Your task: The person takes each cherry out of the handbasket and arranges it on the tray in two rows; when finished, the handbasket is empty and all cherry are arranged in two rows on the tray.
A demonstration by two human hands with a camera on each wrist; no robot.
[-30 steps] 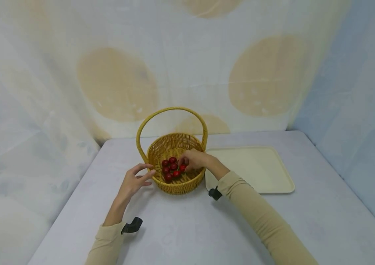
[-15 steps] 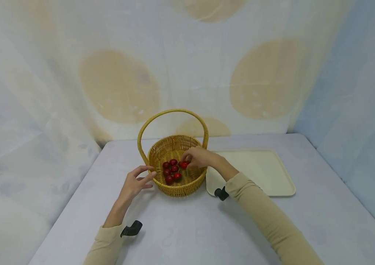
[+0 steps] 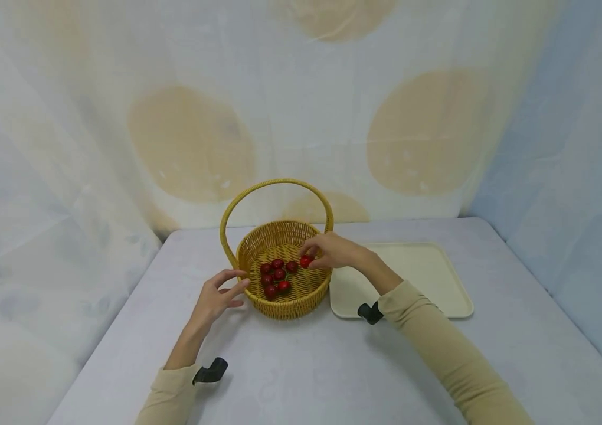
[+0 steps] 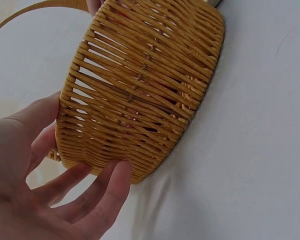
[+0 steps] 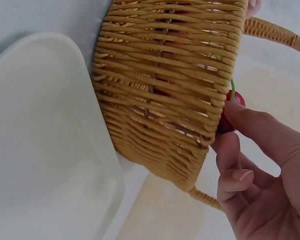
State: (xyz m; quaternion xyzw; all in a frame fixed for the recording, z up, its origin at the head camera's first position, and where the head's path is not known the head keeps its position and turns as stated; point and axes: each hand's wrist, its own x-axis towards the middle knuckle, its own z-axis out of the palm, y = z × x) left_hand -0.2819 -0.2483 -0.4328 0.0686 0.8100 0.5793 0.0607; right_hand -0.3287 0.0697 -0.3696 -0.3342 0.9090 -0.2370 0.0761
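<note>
A round wicker basket (image 3: 285,310) with a tall arched handle holds several dark red cherries (image 3: 278,274), bunched at its left inside. My left hand (image 3: 216,298) holds the basket's left rim between thumb and index finger. In the left wrist view the other fingers curve beside the woven wall. Above the basket's right side, my right hand (image 3: 335,251) pinches a bright red cherry (image 3: 306,261) between thumb and fingers. From the right wrist this cherry (image 5: 236,98) shows at the rim, a green stem on it, partly hidden by the wicker.
A cream rectangular tray (image 3: 412,277) lies right of the basket on the white-covered table (image 3: 301,372), partly under my right forearm. Patterned cloth hangs behind the table and on both sides. The basket's handle (image 3: 278,182) arches over behind the right hand.
My right hand has lifted a cherry off the bunch and moved it up and right toward the basket's right rim. The left hand keeps its place on the left rim.
</note>
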